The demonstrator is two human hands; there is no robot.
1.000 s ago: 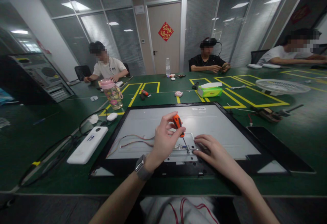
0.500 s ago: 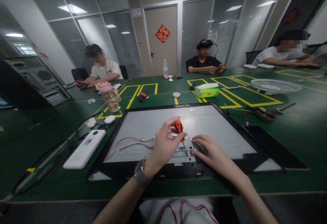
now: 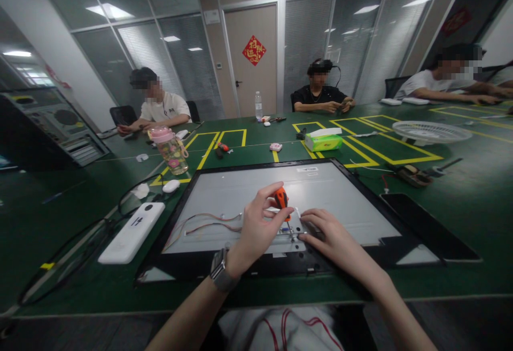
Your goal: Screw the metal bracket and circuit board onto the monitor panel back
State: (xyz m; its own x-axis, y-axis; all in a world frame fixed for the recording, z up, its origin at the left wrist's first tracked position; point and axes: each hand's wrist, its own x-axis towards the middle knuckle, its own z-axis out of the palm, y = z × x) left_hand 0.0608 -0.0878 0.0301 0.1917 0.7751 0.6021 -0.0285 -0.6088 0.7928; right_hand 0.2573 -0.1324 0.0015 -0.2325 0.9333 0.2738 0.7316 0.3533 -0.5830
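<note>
Evidently, the green worktop (image 3: 248, 154) carries everything, and on it a flat display panel (image 3: 340, 190) lies in front of the person. A long black slab (image 3: 428, 228) sits just beside the panel's right edge. The left hand (image 3: 258, 223) is curled, thumb and fingers pinching the orange-and-black screwdriver (image 3: 282, 197); the right hand (image 3: 328, 233) is loosely spread, fingertips resting by the metal plate (image 3: 292, 247) near the panel's front edge. The screwdriver points down, its tip at the plate.
</note>
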